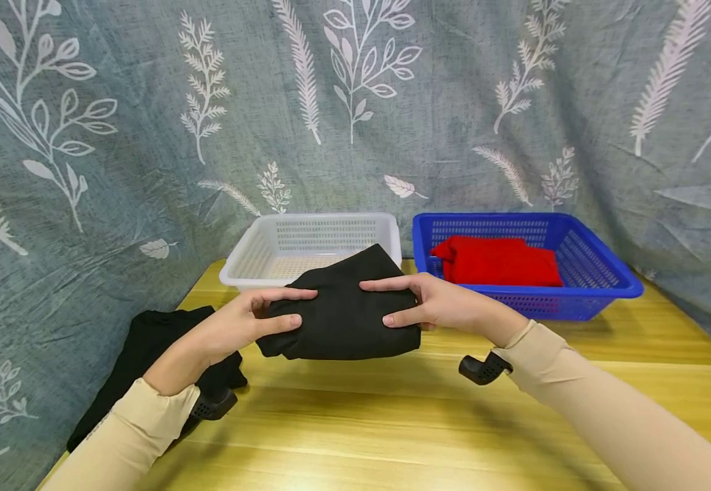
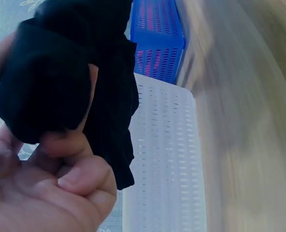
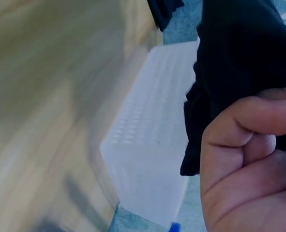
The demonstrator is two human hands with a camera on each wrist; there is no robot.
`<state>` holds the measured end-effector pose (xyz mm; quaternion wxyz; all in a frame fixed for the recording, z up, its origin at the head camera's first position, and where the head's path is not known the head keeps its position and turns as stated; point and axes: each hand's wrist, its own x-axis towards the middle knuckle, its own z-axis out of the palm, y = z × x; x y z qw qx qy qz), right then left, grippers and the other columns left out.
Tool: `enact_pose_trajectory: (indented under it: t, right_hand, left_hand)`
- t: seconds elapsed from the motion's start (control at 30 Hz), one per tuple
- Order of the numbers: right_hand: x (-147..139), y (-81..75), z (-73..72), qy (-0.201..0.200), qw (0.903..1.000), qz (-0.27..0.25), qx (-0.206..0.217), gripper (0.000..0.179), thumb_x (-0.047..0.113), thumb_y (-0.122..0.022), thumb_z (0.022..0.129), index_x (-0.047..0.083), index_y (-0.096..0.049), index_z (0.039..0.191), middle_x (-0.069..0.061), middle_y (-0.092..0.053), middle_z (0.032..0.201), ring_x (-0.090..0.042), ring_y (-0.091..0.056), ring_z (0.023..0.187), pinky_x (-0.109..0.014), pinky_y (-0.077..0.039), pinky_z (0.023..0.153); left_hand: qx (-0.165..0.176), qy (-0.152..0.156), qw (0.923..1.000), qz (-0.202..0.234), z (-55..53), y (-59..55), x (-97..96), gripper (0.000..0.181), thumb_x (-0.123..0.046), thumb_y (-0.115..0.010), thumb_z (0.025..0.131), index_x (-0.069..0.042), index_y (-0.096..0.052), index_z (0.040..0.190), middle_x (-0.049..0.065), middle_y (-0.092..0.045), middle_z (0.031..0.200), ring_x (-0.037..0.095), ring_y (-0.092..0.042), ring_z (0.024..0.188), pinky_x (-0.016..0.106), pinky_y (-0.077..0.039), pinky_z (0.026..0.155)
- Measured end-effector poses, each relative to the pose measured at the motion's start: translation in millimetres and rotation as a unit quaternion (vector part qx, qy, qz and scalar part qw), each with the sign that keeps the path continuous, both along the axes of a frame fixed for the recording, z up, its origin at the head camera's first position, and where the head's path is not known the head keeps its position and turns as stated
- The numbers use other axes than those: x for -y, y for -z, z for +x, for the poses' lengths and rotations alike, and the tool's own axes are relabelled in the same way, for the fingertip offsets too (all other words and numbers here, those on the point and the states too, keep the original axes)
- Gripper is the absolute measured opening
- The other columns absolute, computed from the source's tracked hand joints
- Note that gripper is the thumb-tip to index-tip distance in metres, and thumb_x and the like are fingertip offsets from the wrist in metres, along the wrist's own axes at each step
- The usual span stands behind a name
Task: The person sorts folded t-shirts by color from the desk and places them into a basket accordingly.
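A folded black cloth (image 1: 343, 314) hangs in the air above the table, just in front of the white basket (image 1: 251, 256). My left hand (image 1: 251, 320) grips its left end, thumb and forefinger on the near face. On the right end, my right hand (image 1: 422, 300) pinches it the same way. Both wrist views show curled fingers under the dark fabric (image 2: 43, 87), (image 3: 249, 53). A second black cloth (image 1: 153, 341) lies crumpled on the table at the left, partly behind my left forearm.
A blue basket (image 1: 613, 283) with a folded red cloth (image 1: 496, 262) inside stands at the back right, beside the white one. Both are on the wooden table (image 1: 355, 423). A patterned grey-green curtain (image 1: 355, 170) hangs behind and along the sides.
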<state>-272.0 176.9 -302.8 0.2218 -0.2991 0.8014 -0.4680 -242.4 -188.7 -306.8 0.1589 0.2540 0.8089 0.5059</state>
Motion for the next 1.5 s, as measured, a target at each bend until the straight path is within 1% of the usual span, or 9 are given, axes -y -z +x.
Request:
enact_pose_trajectory:
  t: [0.13,0.27,0.43,0.7,0.97,1.2,1.33,1.4,1.5]
  right_hand:
    - [-2,-10.0,-6.4,0.012,0.9999,0.005,-0.002,0.068,0.027,-0.083,0.096,0.041,-0.055,0.157,0.000,-0.072,0.130,-0.020,-0.026,0.050,-0.027,-0.033,0.050]
    - [-1,-16.0,-13.6,0.020,0.9988,0.029,-0.033,0.067,0.033,-0.083,0.096,0.046,-0.055,0.155,0.003,-0.072,0.113,-0.017,-0.033,0.051,-0.027,-0.040,0.053]
    - [3,-21.1,-23.8,0.027,0.9976,0.037,-0.051,0.066,0.034,-0.083,0.097,0.047,-0.054,0.155,0.006,-0.064,0.089,-0.018,-0.029,0.053,-0.028,-0.035,0.054]
    - [17,-27.8,-41.6,0.041,0.9966,0.038,-0.060,0.067,0.028,-0.081,0.098,0.041,-0.053,0.158,-0.001,-0.074,0.122,-0.016,-0.031,0.055,-0.028,-0.035,0.057]
    - [29,-29.3,-62.7,0.060,0.9952,0.048,-0.060,0.067,0.027,-0.078,0.101,0.041,-0.050,0.160,-0.001,-0.066,0.105,-0.016,-0.024,0.056,-0.028,-0.032,0.060]
    - [43,-34.2,-78.9,0.067,0.9943,0.051,-0.065,0.067,0.024,-0.076,0.102,0.039,-0.048,0.162,0.006,-0.030,0.063,-0.017,-0.027,0.055,-0.030,-0.035,0.061]
    - [50,-34.8,-87.6,0.072,0.9937,0.047,-0.073,0.067,0.021,-0.074,0.103,0.035,-0.047,0.163,-0.002,-0.063,0.092,-0.015,-0.026,0.056,-0.028,-0.032,0.060]
    - [53,-34.6,-91.3,0.075,0.9933,0.044,-0.076,0.067,0.019,-0.074,0.103,0.034,-0.048,0.163,-0.007,-0.064,0.121,-0.015,-0.025,0.056,-0.028,-0.032,0.060]
    - [57,-33.9,-96.8,0.080,0.9913,0.053,-0.090,0.067,0.019,-0.073,0.104,0.033,-0.047,0.164,-0.010,-0.059,0.138,-0.014,-0.030,0.056,-0.027,-0.036,0.061]
  left_hand:
    - [-0.027,-0.018,0.9993,-0.016,-6.4,-3.1,-2.2,0.053,-0.034,-0.072,0.105,-0.028,-0.059,0.156,0.009,-0.049,0.165,0.028,-0.053,0.144,0.030,-0.050,0.109]
    - [-0.046,-0.023,0.9987,-0.007,-13.7,-5.4,-3.0,0.054,-0.027,-0.075,0.103,-0.026,-0.060,0.155,0.010,-0.058,0.155,0.023,-0.063,0.129,0.029,-0.055,0.101]
    - [-0.027,-0.026,0.9991,0.019,-25.8,-7.8,-1.7,0.057,-0.019,-0.077,0.101,-0.025,-0.060,0.155,0.009,-0.068,0.142,0.015,-0.072,0.116,0.030,-0.061,0.091]
    - [-0.026,-0.048,0.9979,0.035,-48.5,-10.3,3.7,0.058,-0.013,-0.076,0.101,-0.017,-0.057,0.157,0.007,-0.075,0.125,0.012,-0.076,0.110,0.029,-0.062,0.090]
    - [-0.044,-0.077,0.9960,0.010,-68.1,-15.3,8.2,0.057,-0.013,-0.075,0.102,-0.017,-0.058,0.156,0.011,-0.076,0.122,0.009,-0.076,0.105,0.027,-0.062,0.089]
    - [-0.058,-0.116,0.9912,-0.027,-86.7,-22.3,12.3,0.056,-0.018,-0.076,0.102,-0.024,-0.060,0.155,0.020,-0.070,0.132,0.015,-0.073,0.110,0.026,-0.060,0.089]
    - [-0.054,-0.130,0.9891,-0.042,-97.7,-24.9,15.0,0.055,-0.019,-0.076,0.102,-0.027,-0.061,0.154,0.017,-0.067,0.143,0.025,-0.070,0.123,0.026,-0.059,0.091]
    - [-0.057,-0.133,0.9883,-0.048,-102.3,-25.7,16.3,0.055,-0.020,-0.076,0.102,-0.028,-0.061,0.154,0.016,-0.065,0.146,0.029,-0.068,0.126,0.025,-0.059,0.091]
    - [-0.057,-0.137,0.9875,-0.054,-107.9,-26.2,17.4,0.055,-0.020,-0.076,0.103,-0.028,-0.060,0.155,0.015,-0.062,0.151,0.030,-0.067,0.129,0.025,-0.058,0.091]
